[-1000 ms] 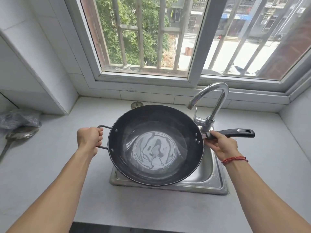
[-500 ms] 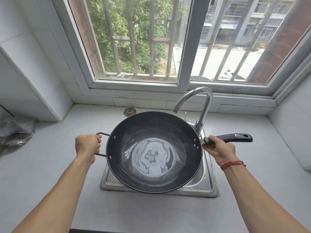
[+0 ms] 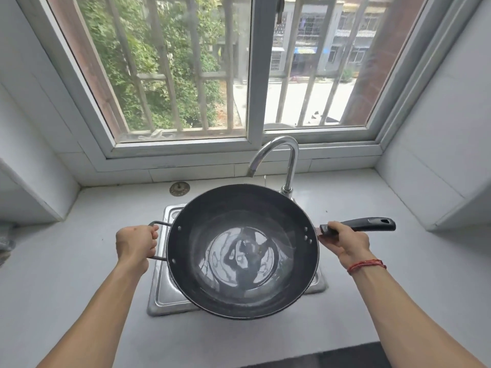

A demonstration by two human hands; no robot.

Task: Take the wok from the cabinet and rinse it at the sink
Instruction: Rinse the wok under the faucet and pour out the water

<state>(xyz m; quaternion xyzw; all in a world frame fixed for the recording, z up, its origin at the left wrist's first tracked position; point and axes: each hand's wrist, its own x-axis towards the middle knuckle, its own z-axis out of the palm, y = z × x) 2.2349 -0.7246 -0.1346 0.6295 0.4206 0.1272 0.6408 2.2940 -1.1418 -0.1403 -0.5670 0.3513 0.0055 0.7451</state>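
A dark round wok [image 3: 240,216] with a pool of water in its bottom hangs level over the small steel sink [image 3: 162,290]. My left hand [image 3: 136,244] grips the wire loop handle on its left side. My right hand [image 3: 345,241] grips the long black handle [image 3: 372,224] near the wok's rim. The chrome tap [image 3: 288,158] arches behind the wok, its spout above the far rim; no water runs from it. Most of the sink basin is hidden under the wok.
A grey counter [image 3: 79,274] surrounds the sink, with white tiled walls left and right. A round sink strainer [image 3: 180,188] lies on the counter behind the sink. A barred window [image 3: 252,75] runs along the back. A dark edge shows at the bottom right.
The view has lifted and shifted, so wok and sink sit lower and further right in frame. The water in the wok has swirled. Both hands keep their grips.
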